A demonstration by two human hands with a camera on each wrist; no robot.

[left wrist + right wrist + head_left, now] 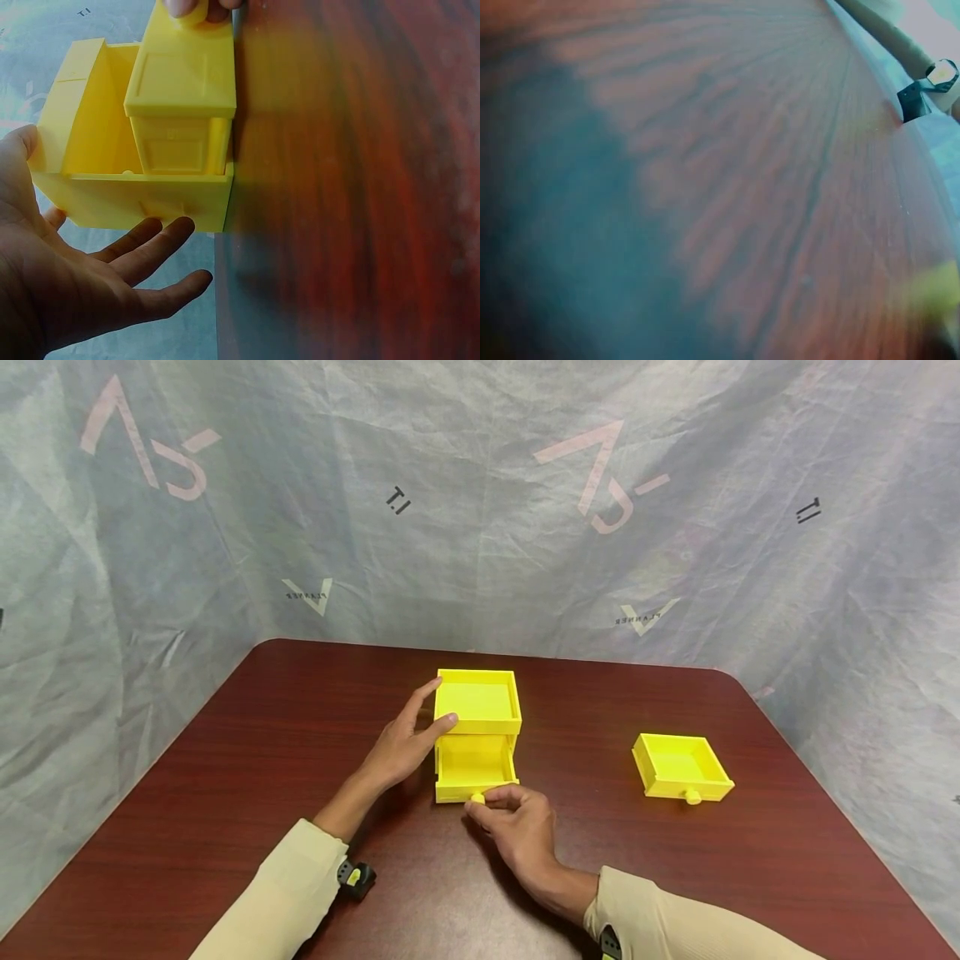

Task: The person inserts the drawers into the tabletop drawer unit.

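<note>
A small yellow cabinet (477, 702) with a recessed top stands on the table. Its lower drawer (474, 760) is pulled out at the front, and the slot above it is bare in the left wrist view. Alongside the cabinet's left side is my left hand (401, 750), fingers extended against the wall and thumb at the top front edge. Between thumb and forefinger, my right hand (521, 831) pinches the drawer's round knob (477, 798). A second yellow drawer (682, 766) with a knob lies apart on the right.
The dark red-brown wooden table (315, 710) has rounded far corners. A grey printed cloth (480, 527) hangs behind it and along both sides. Each wrist wears a black strap; the left one carries a small device (357, 878).
</note>
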